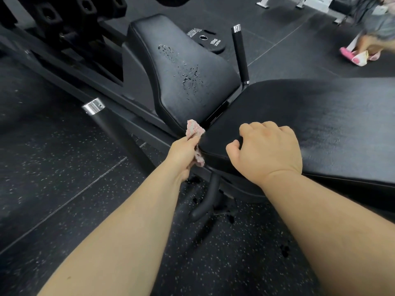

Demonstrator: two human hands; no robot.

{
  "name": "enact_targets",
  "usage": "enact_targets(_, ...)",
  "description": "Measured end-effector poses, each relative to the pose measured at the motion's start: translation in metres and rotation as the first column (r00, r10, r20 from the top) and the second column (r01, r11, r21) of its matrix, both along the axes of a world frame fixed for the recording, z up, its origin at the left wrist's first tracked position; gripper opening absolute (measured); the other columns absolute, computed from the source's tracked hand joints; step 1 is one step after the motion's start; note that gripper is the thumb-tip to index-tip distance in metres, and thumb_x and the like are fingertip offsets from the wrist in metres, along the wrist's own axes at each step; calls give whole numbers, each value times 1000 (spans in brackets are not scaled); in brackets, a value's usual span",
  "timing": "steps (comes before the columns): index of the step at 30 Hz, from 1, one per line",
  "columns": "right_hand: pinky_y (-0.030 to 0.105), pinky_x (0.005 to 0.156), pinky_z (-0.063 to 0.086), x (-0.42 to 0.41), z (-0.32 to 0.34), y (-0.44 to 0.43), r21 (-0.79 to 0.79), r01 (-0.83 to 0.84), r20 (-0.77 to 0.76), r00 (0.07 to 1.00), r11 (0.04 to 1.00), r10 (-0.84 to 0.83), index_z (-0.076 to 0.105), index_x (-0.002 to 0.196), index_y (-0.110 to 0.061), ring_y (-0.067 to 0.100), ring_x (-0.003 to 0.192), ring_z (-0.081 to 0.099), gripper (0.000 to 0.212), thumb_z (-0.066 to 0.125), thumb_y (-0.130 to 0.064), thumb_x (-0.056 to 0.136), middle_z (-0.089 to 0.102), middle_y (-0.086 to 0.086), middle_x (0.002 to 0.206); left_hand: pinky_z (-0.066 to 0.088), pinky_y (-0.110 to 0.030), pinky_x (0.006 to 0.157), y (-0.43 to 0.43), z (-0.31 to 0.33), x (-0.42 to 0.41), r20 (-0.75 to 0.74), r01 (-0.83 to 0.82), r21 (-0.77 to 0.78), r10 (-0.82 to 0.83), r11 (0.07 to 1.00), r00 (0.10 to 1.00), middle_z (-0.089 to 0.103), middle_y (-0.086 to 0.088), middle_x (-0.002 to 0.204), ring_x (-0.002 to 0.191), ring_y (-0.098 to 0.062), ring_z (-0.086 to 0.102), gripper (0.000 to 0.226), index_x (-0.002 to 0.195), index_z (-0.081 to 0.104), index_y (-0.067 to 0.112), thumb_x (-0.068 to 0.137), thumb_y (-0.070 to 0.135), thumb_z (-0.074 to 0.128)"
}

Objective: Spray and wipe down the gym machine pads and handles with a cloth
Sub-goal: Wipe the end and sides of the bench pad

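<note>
While the left hand (183,152) grips a pink cloth (195,130), its fingers are curled tight round the bunched fabric. One end sticks up above the fist and another shows below it. The cloth sits against the near corner edge of the back pad (310,124), at the gap where that pad meets the seat pad (186,67).

The right hand (267,150) lies just to the right of the left hand, on top of the same corner of the back pad. Its fingers are curled under in a loose fist, knuckles up, thumb bent at the pad's edge — it holds nothing that shows.

Beyond the left hand the seat pad slopes upward, with droplets (190,77) scattered across its middle. A handle (94,106) with a chrome cap stands off to the left of the left hand. A second handle (240,54), upright, rises beyond the right hand, beside the seat pad. A weight plate (211,42) marked 10KG lies flat on the floor behind the seat pad.

The speckled floor (64,167) shows dark wet spots (284,251) below both forearms. Well beyond the right hand a person (363,45) in pink slippers is partly in view, blurred.
</note>
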State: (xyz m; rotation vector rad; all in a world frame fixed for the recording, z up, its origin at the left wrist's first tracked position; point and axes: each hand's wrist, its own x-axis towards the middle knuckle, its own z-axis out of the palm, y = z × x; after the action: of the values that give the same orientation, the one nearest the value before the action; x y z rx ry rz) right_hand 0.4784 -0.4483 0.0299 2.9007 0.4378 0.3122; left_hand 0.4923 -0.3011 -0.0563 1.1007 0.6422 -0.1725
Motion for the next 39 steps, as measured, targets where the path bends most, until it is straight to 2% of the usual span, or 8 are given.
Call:
enact_targets(4,35,71,28,1,0,0,-10,5,1,1000,1000,-5,44,84,-20,21,79,40,23,37,-40,92,47,-4,80,42,-28,50,0,2,-14,60,-29,5,29,1000,998,37,-5,66,49,-18,37,3,102,55,11,100,14,54)
enact_targets(10,35,70,28,-1,-1,0,-17,11,12,1000,1000,-11,53,87,-18,21,78,41,27,36,-39,93,52,-4,81,58,-39,75,-8,3,-43,122,-84,202,60,976,991,61,-3,66,64,-20,61,24,70,60,12,91,23,58)
enact_targets(17,35,71,31,-2,2,0,-20,9,8,1000,1000,-9,59,92,-18,22,82,48,31,34,-37,93,61,-3,87,45,-22,51,2,-6,-60,171,-295,228,260,928,950,57,2,61,50,-9,52,15,85,61,4,95,13,54)
enact_targets(20,35,71,30,-1,1,1,-10,11,12,1000,1000,-11,59,91,-18,23,82,49,29,37,-35,93,61,-2,86,51,-27,68,-6,-2,-44,141,-178,105,163,978,977,60,0,73,60,-14,57,7,88,60,15,94,18,57)
enact_targets(25,36,71,30,-1,1,2,2,13,8,1000,1000,-13,60,93,-18,22,80,44,29,37,-36,93,61,-2,88,44,-30,60,-27,6,-43,114,-232,-30,234,972,965,45,2,61,55,-15,46,30,63,51,22,90,8,54)
enact_targets(31,36,70,29,0,-1,0,12,1,36,999,1000,-1,62,96,-17,23,80,44,31,38,-36,93,63,0,90,55,-46,90,-45,11,-71,126,-274,22,269,962,955,70,-8,82,80,-23,69,9,86,69,12,83,6,62)
enact_targets(35,35,70,27,0,0,0,6,-2,35,999,1000,2,62,95,-17,22,79,41,32,36,-36,93,63,1,90,56,-42,80,-44,16,-92,196,-275,56,259,960,946,71,-15,84,81,-36,70,7,85,66,3,80,8,66)
enact_targets(39,35,69,28,0,1,0,6,-15,61,998,1000,15,60,92,-18,22,77,43,31,35,-35,94,60,-2,84,48,-39,71,-13,1,-53,189,-302,78,284,950,940,60,-2,75,70,-21,56,5,87,64,12,88,13,59)
